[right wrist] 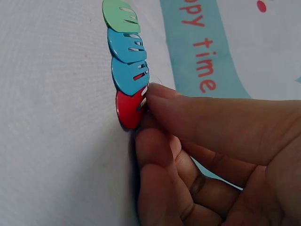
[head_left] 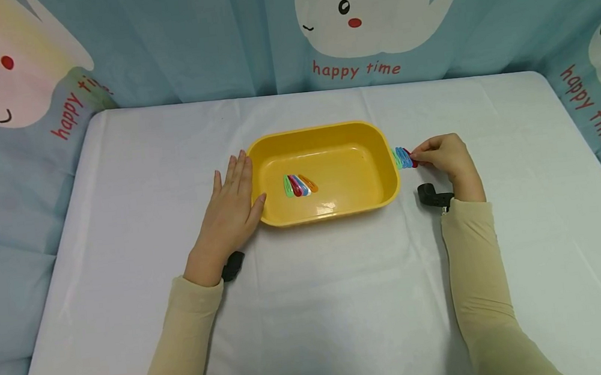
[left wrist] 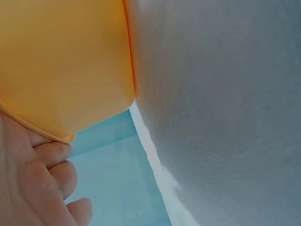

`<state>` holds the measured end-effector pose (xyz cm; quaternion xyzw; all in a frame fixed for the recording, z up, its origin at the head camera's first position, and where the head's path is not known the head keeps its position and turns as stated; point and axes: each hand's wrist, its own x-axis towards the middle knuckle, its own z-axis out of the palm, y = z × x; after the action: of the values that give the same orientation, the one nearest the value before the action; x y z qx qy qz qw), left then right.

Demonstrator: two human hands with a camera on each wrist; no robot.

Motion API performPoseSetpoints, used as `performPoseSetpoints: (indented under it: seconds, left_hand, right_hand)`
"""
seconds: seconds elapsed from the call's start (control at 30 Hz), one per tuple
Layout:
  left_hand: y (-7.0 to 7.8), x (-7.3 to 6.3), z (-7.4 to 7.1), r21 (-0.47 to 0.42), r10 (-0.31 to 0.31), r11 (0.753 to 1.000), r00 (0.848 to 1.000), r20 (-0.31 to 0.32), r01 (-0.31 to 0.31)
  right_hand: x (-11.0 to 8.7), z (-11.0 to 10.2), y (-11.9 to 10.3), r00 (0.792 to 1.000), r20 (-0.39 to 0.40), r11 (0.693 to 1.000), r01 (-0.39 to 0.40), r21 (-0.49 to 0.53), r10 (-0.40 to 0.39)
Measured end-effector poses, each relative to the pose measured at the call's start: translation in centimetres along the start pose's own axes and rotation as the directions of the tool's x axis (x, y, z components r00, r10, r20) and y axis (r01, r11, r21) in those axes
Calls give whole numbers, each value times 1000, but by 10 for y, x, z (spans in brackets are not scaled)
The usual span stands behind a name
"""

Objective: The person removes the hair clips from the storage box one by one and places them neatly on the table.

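Observation:
Right of the yellow plastic tray (head_left: 356, 176), a short row of overlapping snap hair clips lies on the table. In the right wrist view the row runs from a green clip (right wrist: 117, 18) through two blue clips (right wrist: 127, 76) to a red hair clip (right wrist: 126, 112) at the near end. My right hand (head_left: 448, 156) pinches that red clip's edge between thumb (right wrist: 188, 113) and fingertips. My left hand (head_left: 227, 212) rests along the tray's left rim, fingers extended and thumb over the front corner. Inside the tray, several clips (head_left: 300, 185) in green, red, blue, white and orange lie fanned.
A white cloth (head_left: 333, 305) covers the table. Blue curtains (head_left: 194, 41) with printed whales hang behind and at both sides. A black wrist camera (head_left: 434, 196) sits by the right wrist, and another black device (head_left: 233, 266) by the left.

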<state>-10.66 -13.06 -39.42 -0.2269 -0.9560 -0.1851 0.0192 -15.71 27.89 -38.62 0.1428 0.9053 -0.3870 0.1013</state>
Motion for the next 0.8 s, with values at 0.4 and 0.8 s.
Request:
performPoseSetpoints:
  seconds: [0.4, 0.8]
  left_hand:
    - [0, 0, -1, -5, 1, 1000, 1000, 2, -1]
    - [0, 0, 0, -3, -2, 1000, 1000, 4, 2]
  right_hand:
    - [0, -2, 2, 1000, 3, 999, -11, 37, 11]
    - [1, -7, 7, 999, 30, 976, -26, 215, 20]
